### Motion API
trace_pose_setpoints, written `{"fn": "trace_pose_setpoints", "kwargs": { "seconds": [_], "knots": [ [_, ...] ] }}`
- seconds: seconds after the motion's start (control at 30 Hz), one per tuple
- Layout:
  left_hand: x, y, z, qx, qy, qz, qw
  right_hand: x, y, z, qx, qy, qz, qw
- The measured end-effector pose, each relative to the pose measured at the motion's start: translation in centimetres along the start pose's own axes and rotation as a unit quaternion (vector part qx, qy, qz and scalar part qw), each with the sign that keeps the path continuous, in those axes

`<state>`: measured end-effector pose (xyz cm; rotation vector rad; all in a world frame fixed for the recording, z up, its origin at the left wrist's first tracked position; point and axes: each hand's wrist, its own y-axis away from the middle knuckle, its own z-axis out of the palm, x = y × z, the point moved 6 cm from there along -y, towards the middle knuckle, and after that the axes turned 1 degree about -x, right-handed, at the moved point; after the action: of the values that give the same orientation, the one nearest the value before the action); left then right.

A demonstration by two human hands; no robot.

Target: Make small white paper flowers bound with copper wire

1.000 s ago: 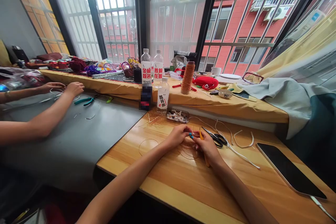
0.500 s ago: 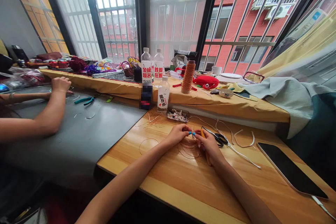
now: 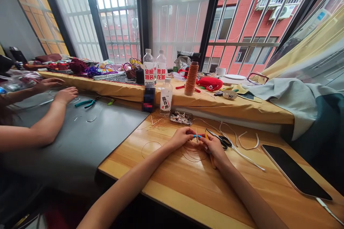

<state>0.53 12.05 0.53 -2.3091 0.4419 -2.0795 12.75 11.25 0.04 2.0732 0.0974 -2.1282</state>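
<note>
Far left, grey table [image 3: 88, 139]: a co-worker's two hands [image 3: 66, 94] rest flat on it, apart from yours; teal pliers [image 3: 85, 103] lie just beyond them.

Window ledge [image 3: 215, 105], behind: three water bottles [image 3: 148, 68], an orange thread spool [image 3: 191, 78] standing upright, a red pouch [image 3: 210, 83].

Wooden table [image 3: 188, 189], near edge of ledge: a small tray of beads [image 3: 181, 117], well clear of your fingers.

Centre: your left hand [image 3: 181, 137] is closed in a pinch on a small blue-tipped piece; what it is exactly is too small to tell. Beneath both hands lies a loose coil of copper wire [image 3: 192, 152], flat on the wood, with one stray loop [image 3: 149, 148] off to the left.

Your right hand [image 3: 215, 147] meets the left fingertip to fingertip, closed around a thin yellow-handled tool [image 3: 212, 161] whose shaft runs back under the palm.

Just right: black scissors [image 3: 222, 140], touching distance from your knuckles; white cord [image 3: 242, 154] trailing across the wood; a phone [image 3: 294, 172] face up near the edge.

Risks, as judged: the fine wire may kink or spring out of the pinch if pulled hard; the slack coil could tangle with the cord; a sweep of your right wrist could knock the scissors.
</note>
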Motion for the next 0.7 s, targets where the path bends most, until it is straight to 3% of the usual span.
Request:
{"fn": "trace_pose_setpoints", "kwargs": {
  "seconds": [0.17,0.33,0.5,0.6,0.7],
  "knots": [
    [-0.5,-0.1,0.3,-0.009,0.047,-0.037,0.998,0.1,-0.1,-0.2,0.019,-0.01,-0.002,1.0],
    [0.0,0.1,0.1,0.001,0.051,-0.022,0.998,-0.3,0.1,0.1,0.013,-0.004,-0.013,1.0],
    [1.1,0.1,-0.9,0.024,0.08,-0.005,0.996,-2.0,0.9,-0.5,0.052,-0.079,-0.103,0.99],
    [1.4,0.5,0.2,-0.039,0.064,-0.011,0.997,-3.3,1.2,-1.0,0.04,-0.112,-0.168,0.979],
    [2.0,1.8,2.8,-0.136,-0.024,0.015,0.99,-4.0,1.1,-2.2,0.044,-0.159,-0.193,0.967]
  ]
}}
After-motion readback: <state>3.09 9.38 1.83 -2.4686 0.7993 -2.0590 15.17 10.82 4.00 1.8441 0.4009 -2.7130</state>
